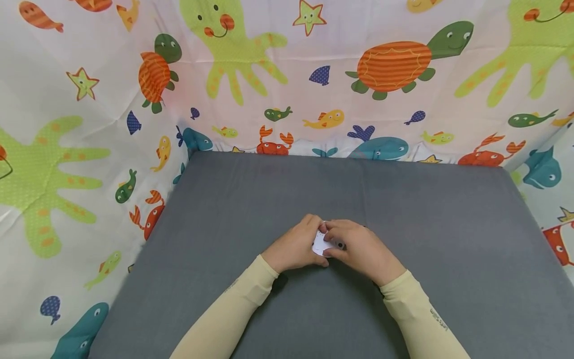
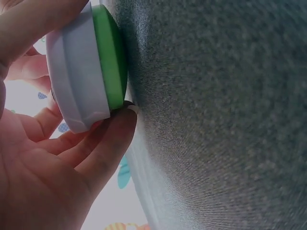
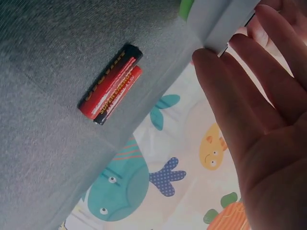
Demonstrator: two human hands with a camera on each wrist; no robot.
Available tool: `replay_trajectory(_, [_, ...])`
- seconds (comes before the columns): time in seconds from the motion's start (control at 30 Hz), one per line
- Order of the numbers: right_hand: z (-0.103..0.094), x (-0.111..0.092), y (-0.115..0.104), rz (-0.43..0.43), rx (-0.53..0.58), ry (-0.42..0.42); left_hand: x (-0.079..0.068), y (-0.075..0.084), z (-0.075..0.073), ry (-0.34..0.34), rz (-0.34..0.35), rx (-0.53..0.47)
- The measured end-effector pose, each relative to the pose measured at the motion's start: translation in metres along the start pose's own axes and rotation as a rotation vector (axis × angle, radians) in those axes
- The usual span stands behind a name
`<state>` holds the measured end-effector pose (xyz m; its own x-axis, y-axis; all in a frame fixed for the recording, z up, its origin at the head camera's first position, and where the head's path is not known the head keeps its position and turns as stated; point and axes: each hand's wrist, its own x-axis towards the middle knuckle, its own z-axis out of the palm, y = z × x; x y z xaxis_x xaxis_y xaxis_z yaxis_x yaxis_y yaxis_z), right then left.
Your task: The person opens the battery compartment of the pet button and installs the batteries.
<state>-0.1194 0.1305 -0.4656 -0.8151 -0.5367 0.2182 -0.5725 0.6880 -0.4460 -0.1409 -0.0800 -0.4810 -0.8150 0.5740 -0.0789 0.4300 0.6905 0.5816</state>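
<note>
A small white device (image 1: 321, 244) with a green underside (image 2: 111, 57) sits low over the grey table, between both hands. My left hand (image 1: 299, 245) grips its left side, thumb near me and fingers round the far edge. From the other side, my right hand (image 1: 358, 248) curls its thumb and fingertips onto the device's white face and edge. In the right wrist view, one right fingertip meets the rim of the white casing (image 3: 218, 21). Two red and black batteries (image 3: 112, 85) lie side by side on the table beside the right hand, mostly hidden under it in the head view.
The grey table top (image 1: 269, 189) spreads out around the hands. A white cloth (image 1: 327, 109) printed with sea animals hangs behind the table and along its sides.
</note>
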Motion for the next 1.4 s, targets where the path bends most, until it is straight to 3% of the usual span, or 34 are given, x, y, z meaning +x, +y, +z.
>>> replay_trajectory(0.7, [0.010, -0.002, 0.001, -0.171, -0.148, 0.124, -0.001, -0.001, 0.001, 0.021, 0.018, 0.002])
replay_trajectory(0.8, [0.009, -0.002, 0.001, -0.148, -0.129, 0.126, -0.001, -0.001, 0.001, 0.023, 0.015, 0.006])
replay_trajectory(1.03, [0.003, -0.004, 0.002, -0.017, -0.037, 0.010, -0.001, -0.001, 0.001, 0.014, 0.016, 0.019])
replay_trajectory(1.4, [-0.001, -0.004, -0.004, 0.026, -0.039, 0.020, 0.001, -0.002, 0.000, 0.008, 0.000, -0.020])
